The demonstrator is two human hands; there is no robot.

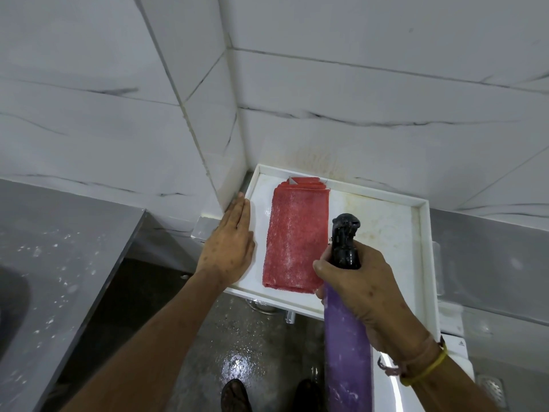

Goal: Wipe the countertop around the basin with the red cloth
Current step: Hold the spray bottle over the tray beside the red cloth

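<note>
A folded red cloth (292, 237) lies flat on a white rimmed tray shelf (383, 221) fixed in the tiled corner. My left hand (230, 242) rests flat, fingers together, on the tray's left edge, just beside the cloth without touching it. My right hand (361, 288) grips a purple spray bottle (347, 349) by its neck, its black nozzle (344, 230) pointing over the cloth's right side. A grey countertop (59, 263) runs along the left, with the dark curve of the basin (12, 298) at the far left edge.
White marble-look wall tiles rise behind the tray. The wet grey floor (237, 337) lies below, with my sandalled feet (236, 396) at the bottom. White flecks dot the countertop. A white fixture (457, 346) stands under my right wrist.
</note>
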